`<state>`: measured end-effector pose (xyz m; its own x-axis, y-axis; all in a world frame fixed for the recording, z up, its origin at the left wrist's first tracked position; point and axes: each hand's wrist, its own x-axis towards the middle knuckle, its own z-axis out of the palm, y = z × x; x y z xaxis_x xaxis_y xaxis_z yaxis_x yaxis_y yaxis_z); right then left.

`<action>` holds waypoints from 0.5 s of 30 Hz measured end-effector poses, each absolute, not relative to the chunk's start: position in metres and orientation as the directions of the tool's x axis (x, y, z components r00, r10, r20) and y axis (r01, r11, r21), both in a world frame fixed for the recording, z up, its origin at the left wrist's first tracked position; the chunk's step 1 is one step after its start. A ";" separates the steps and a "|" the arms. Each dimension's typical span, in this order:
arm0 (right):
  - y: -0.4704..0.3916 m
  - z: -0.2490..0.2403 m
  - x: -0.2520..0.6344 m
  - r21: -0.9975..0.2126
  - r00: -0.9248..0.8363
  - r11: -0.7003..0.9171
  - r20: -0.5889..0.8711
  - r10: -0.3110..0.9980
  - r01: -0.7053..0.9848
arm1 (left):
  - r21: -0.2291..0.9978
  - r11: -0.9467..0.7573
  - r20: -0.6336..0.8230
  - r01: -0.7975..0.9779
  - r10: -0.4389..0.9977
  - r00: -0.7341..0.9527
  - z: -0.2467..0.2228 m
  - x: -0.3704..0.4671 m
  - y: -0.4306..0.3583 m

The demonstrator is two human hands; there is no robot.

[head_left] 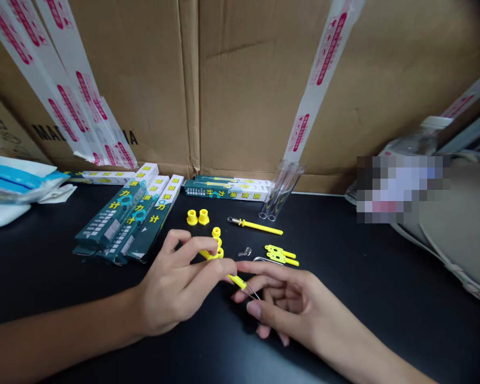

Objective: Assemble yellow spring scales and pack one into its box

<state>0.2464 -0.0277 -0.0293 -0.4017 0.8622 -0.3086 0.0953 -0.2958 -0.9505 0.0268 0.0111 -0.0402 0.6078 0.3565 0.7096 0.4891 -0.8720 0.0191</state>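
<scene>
My left hand (184, 282) pinches a slim yellow plastic rod (237, 281) between thumb and fingers; much of the rod is hidden by them. A thin bent metal wire (253, 293) sticks out of its end. My right hand (292, 298) is closed about that wire, the thumb at its tip. Just beyond my left fingers stand small yellow collars (216, 232), partly covered. Close by lie a coiled spring (245, 252), two flat yellow pieces with prongs (280, 255) and another yellow rod with a spring on its end (260, 226).
Two yellow caps (198, 217) stand behind my left hand. Green-and-white spring scale boxes (132, 213) lie at the left, more boxes (228, 188) at the back. Two clear tubes (280, 192) stand upright. A bottle (418, 138) and a grey bag (444, 229) are at the right.
</scene>
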 end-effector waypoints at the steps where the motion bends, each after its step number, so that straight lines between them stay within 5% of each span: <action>1: -0.027 -0.030 0.246 -0.949 -0.414 -0.309 -0.306 0.857 0.061 | 0.029 -0.876 0.706 0.481 0.358 0.611 -0.040 0.026 0.011; 7: -0.027 -0.036 0.241 -0.943 -0.411 -0.308 -0.235 0.881 -0.122 | 0.065 -0.909 0.661 0.413 0.349 0.664 -0.038 0.027 0.008; 15: -0.025 -0.035 0.243 -0.888 -0.400 -0.358 -0.228 0.888 -0.290 | -0.153 -0.957 0.740 0.246 0.054 0.670 -0.035 0.027 0.009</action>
<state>0.2428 -0.0253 -0.0347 -0.4005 0.8876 -0.2275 -0.2895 -0.3582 -0.8876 0.0272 0.0089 -0.0350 0.6703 0.0540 0.7401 0.2463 -0.9570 -0.1533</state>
